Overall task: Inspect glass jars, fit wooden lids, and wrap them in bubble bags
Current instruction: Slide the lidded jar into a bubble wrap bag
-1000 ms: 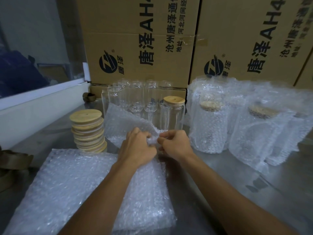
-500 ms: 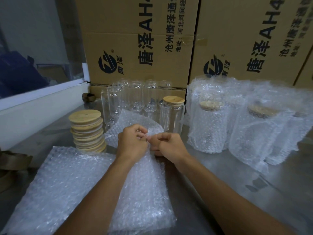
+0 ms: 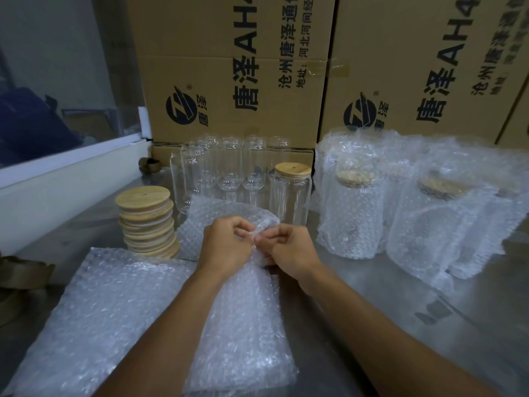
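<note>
**Both hands work the mouth of a bubble bag**

Since a second ago the raised flap of the clear bubble-wrap bag (image 3: 229, 219) has dropped lower and crumpled, and both hands have drawn back slightly toward the person, keeping their pinch on it. The left hand (image 3: 226, 247) is curled, its fingertips pinching the bag's edge; the right hand (image 3: 289, 250) is curled the same way and pinches the same edge from the other side, the two sets of fingertips nearly touching. The bag's lower part runs down between the forearms and rests on the flat pile of clear bubble-wrap bags (image 3: 108, 316) that lies on the grey metal table (image 3: 429, 325).

Just left of the hands stands a stack of round pale wooden lids (image 3: 147, 222). Behind the hands is a cluster of clear, open-topped glass jars (image 3: 229, 167), and at its right end one clear glass jar with a wooden lid fitted (image 3: 292, 190), upright and unwrapped. To the right, several lidded jars already inside bubble bags (image 3: 355, 207) stand upright close together, their bag tops open and sticking up.

Large brown cardboard boxes with dark printed lettering (image 3: 237, 81) stand along the back of the table. A roll of brownish tape (image 3: 148, 164) sits near the left box's base, and olive-brown strapping (image 3: 17, 279) lies at the left edge.
</note>
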Motion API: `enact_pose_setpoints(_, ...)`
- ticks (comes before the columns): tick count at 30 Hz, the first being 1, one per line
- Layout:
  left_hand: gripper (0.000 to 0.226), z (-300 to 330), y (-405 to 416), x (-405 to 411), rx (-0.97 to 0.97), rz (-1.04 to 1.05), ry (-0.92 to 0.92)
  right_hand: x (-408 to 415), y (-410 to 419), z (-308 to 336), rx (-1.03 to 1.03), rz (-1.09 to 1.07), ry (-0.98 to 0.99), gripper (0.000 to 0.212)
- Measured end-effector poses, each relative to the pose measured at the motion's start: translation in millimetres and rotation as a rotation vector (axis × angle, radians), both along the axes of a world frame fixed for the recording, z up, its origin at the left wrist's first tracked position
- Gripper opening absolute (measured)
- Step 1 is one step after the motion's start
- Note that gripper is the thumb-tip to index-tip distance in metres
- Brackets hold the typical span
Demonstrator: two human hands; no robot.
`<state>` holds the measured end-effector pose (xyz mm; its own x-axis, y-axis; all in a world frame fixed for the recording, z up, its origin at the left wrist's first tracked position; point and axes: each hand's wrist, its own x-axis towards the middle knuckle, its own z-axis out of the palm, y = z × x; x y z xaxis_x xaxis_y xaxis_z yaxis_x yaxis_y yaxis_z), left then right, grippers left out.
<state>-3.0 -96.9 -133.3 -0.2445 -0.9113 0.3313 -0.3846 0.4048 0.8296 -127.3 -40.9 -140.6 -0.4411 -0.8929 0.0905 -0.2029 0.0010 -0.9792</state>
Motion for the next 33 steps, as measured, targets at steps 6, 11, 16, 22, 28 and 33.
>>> enact_pose_setpoints(6, 0.024, 0.4, -0.6, -1.1, 0.003, 0.085, 0.066, -4.9, 1.1, -3.8, 0.010, -0.149, 0.326, 0.022)
enact_pose_setpoints(11, 0.028, 2.1, -4.1, 0.3, -0.006, 0.241, 0.134, -6.8, 5.4, -1.9, 0.098, -0.120, 0.498, 0.021)
enact_pose_setpoints(16, 0.029, 5.2, -4.3, 0.8, 0.006, 0.329, 0.211, -7.5, 8.8, -0.6, 0.221, -0.221, 0.606, 0.031)
enact_pose_setpoints(22, 0.029, 6.6, -1.4, 1.0, -0.014, 0.322, 0.232, -12.3, 9.6, 5.2, 0.244, -0.385, 0.659, 0.037)
enact_pose_setpoints(28, 0.030, 6.4, -2.2, 0.3, -0.052, 0.327, 0.211, -13.0, 10.4, 6.7, 0.220, -0.372, 0.614, 0.032)
enact_pose_setpoints(33, 0.033, 5.6, 0.6, -2.3, -0.207, 0.256, 0.214, -11.7, 7.1, 6.6, 0.325, -0.351, 0.589, 0.051)
